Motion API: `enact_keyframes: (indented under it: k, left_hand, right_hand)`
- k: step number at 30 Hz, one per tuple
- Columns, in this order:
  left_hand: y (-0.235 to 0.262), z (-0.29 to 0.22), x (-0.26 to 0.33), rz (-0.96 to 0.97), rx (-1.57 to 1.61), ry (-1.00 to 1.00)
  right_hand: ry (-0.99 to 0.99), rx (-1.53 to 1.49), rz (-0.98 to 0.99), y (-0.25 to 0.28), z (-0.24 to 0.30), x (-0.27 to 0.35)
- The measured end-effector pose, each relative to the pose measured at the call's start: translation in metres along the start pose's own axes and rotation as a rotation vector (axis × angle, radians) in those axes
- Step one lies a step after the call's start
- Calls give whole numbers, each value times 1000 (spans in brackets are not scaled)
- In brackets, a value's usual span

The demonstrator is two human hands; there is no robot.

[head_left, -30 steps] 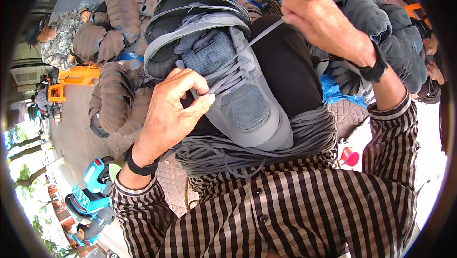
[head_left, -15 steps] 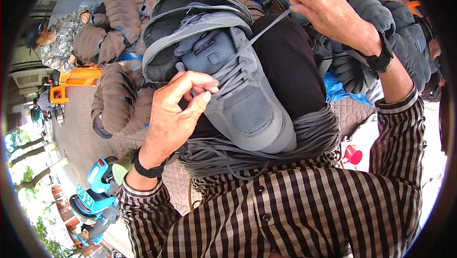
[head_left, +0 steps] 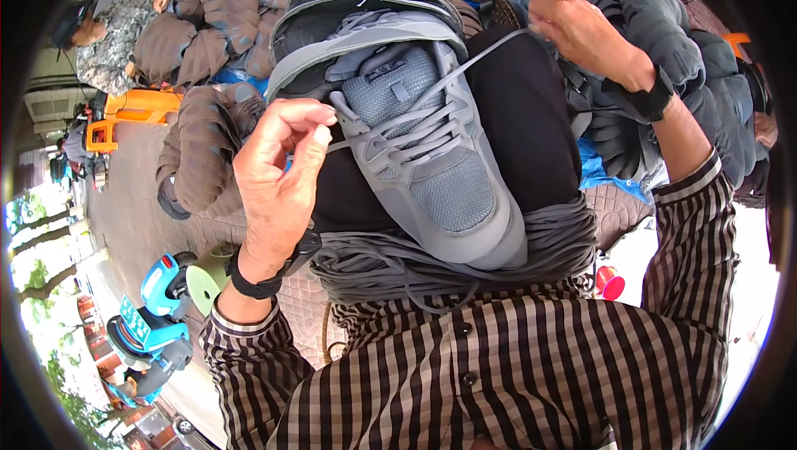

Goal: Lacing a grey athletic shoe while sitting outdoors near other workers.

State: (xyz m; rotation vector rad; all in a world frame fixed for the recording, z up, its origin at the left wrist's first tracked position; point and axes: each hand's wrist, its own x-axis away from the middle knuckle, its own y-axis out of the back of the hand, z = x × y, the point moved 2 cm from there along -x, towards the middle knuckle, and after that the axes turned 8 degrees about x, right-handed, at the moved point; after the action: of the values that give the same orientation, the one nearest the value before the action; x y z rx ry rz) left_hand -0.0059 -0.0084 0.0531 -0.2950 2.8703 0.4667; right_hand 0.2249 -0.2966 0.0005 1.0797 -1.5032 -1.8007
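A grey shoe upper point(head_left: 452, 193) with a mesh toe rests on my lap, toe toward me, its laces point(head_left: 423, 139) crossing the tongue in several rows. My right hand point(head_left: 585, 39), up at the right, is closed on one lace end, which runs taut from the upper's top eyelets. Left of the upper, my left hand point(head_left: 282, 172) pinches the other lace end between thumb and fingers. More grey uppers point(head_left: 365, 2) are nested behind this one. A thick bundle of loose grey laces point(head_left: 374, 267) lies across my lap.
Stacks of brown uppers point(head_left: 207, 151) stand at the left, and grey stacks point(head_left: 656, 26) at the right on blue sheeting. Beyond them are a person in camouflage point(head_left: 108, 47), an orange stool point(head_left: 137, 105) and a blue scooter point(head_left: 162, 284). A red cup point(head_left: 610, 284) sits at my right.
My left hand has moved left, away from the lace rows, drawing a lace out past the upper's left side. My right hand still holds its lace end, slightly farther right and lower.
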Motion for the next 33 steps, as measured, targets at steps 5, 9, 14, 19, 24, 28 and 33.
enact_keyframes:
  k: [5, 9, 14, 19, 24, 28, 33]
  left_hand:
    - [-9, -4, 7, 73, -350, -89]
    - [-12, -1, 10, 110, -422, -10]
    - [-7, 1, 11, 131, -370, 65]
    - [5, -10, 3, 46, -408, -93]
    - [7, -18, -1, 109, -448, -111]
    - [11, -13, -5, 126, -406, -79]
    - [5, -10, -4, 113, -382, -49]
  right_hand:
    - [116, -14, -262, 28, 37, -15]
    - [130, -242, -250, 46, 77, -12]
    - [251, -183, -98, 31, 107, -16]
    - [307, 77, -182, 21, 110, -18]
    - [268, -441, 42, 37, 105, -24]
    - [157, -861, 257, 42, 94, -39]
    - [54, -551, 320, 26, 92, -58]
